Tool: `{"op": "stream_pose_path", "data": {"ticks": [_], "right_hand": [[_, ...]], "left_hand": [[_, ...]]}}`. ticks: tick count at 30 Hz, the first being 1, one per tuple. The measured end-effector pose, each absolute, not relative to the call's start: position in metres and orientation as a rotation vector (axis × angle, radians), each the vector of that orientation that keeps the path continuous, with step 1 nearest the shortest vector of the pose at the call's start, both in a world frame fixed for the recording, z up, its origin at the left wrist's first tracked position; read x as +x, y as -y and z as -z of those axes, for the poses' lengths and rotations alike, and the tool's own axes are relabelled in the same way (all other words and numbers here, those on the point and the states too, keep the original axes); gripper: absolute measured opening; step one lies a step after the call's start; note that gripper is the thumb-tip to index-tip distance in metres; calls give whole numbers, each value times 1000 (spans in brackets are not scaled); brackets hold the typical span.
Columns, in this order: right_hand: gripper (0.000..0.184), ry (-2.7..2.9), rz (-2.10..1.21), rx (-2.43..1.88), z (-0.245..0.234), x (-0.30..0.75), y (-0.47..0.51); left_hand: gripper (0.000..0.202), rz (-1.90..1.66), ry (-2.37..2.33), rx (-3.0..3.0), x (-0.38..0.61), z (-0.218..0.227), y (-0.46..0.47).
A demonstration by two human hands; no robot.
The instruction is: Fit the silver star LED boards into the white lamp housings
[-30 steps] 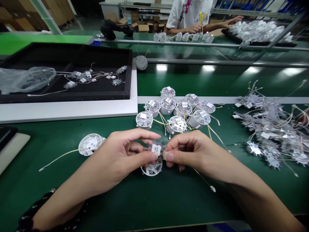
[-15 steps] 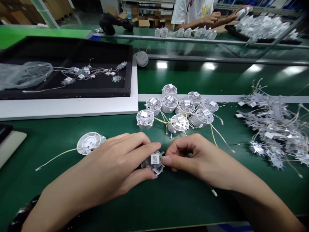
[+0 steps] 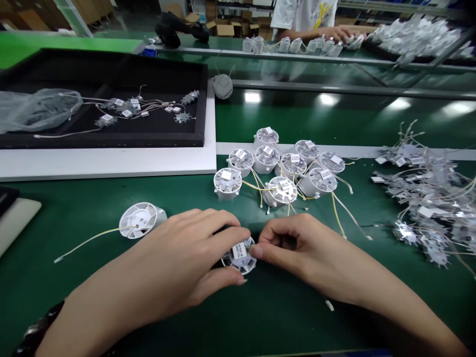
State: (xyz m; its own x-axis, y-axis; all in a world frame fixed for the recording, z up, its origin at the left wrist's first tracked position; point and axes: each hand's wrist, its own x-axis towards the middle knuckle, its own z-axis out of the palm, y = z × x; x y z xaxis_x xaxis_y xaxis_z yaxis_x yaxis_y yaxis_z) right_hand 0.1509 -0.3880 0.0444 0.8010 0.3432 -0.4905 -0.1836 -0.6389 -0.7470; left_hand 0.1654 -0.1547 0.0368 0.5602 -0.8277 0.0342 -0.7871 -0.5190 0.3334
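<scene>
1. Left hand (image 3: 186,253): clamped on the left side of a round white plastic housing (image 3: 245,265), fingers across its top edge and thumb at its lower edge.
2. Right hand (image 3: 297,245): thumb and fingers pinched together on the housing's right edge, close to the left hand.
3. Housing: held between both hands, low over the green bench (image 3: 282,317), with a white label (image 3: 239,251) facing up.
4. Second housing (image 3: 140,220): lying on its side left of the left hand, with a pale wire (image 3: 89,244) trailing from it.
5. Group of wired housings (image 3: 278,171): standing just beyond the hands.
6. Heap of star-shaped circuit boards (image 3: 424,198): tangled with wires, at right.
7. Black tray (image 3: 111,140): on a white board (image 3: 111,163), holding wired boards (image 3: 126,111) and a clear plastic bag (image 3: 37,110).
8. Co-worker's hand (image 3: 342,33): at the far bench, beside a row of housings (image 3: 290,45).
</scene>
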Motion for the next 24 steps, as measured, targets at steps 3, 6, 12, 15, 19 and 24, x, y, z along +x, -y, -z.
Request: {"op": "stream_pose_path", "data": {"ticks": [3,6,12,15,19,24], "right_hand": [[33,128,-771,-2131,-45,150,388],[33,132,-775,-2127,-45,148,389],[30,113,-778,-2119,-45,149,390],[31,113,-792,-2126,-46,150,391],[32,126,-817,-2123,-45,151,391],[32,139,-781,-2149,-45,149,389]], "left_hand": [[40,251,1300,2479,167,-37,155],[39,313,1283,2488,168,-39,154],[45,318,1281,2489,169,-37,152],[46,285,1295,2475,168,-35,153],[46,305,1280,2463,166,-37,153],[46,386,1236,2458,167,-40,152]]}}
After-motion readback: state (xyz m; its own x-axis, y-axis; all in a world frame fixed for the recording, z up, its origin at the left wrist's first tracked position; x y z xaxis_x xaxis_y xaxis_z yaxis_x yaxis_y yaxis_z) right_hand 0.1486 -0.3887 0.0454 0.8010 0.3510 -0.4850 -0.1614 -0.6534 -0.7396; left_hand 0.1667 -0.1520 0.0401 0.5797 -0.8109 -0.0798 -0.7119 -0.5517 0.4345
